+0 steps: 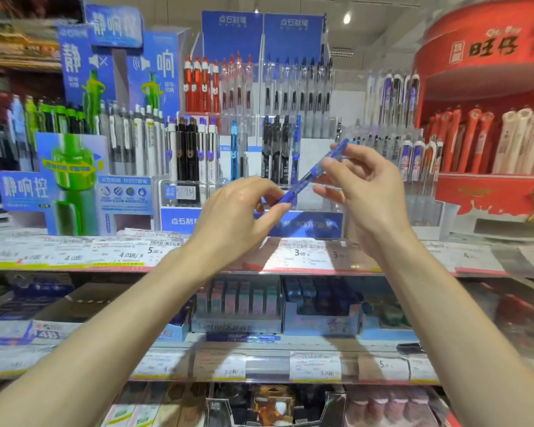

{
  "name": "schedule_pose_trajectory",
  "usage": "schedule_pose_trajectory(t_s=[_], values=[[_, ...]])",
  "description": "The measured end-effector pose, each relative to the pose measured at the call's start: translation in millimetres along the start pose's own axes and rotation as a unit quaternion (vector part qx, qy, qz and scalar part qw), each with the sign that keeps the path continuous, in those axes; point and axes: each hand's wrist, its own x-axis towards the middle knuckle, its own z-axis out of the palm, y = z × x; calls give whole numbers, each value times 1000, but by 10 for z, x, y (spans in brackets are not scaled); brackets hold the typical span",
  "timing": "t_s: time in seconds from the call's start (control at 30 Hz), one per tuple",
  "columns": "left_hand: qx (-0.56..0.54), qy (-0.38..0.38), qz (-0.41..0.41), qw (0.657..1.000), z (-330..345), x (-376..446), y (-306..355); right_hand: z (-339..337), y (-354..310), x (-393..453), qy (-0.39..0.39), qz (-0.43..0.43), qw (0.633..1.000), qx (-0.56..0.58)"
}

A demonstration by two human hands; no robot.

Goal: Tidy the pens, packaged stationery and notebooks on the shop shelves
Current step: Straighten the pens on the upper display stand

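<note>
A blue pen [309,177] with a clear barrel lies slanted between both my hands, in front of the clear pen display [293,140] on the top shelf. My left hand [241,211] pinches its lower end with curled fingers. My right hand [364,183] holds the upper part between thumb and fingertips. The pen's tip points up to the right. Rows of upright pens fill the display behind: red ones [201,84], black ones [275,146] and white ones [142,140].
A blue and green cardboard stand [74,180] sits left. A red round display [487,87] with red and white pens stands right. Price labels [299,254] line the shelf edge. Boxed stationery [238,303] fills the lower shelf.
</note>
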Motion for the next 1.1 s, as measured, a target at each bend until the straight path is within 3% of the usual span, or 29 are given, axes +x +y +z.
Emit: schedule_pose_trajectory(t_s=[0.33, 0.77, 1.1], values=[[126, -18, 40, 991, 118, 86, -152, -3, -249, 568, 34, -133, 973, -184], [107, 25, 5, 994, 249, 127, -181, 148, -228, 764, 15, -152, 927, -343], [101, 25, -1, 995, 249, 133, -187, 194, -166, 679, -53, -93, 907, -407]])
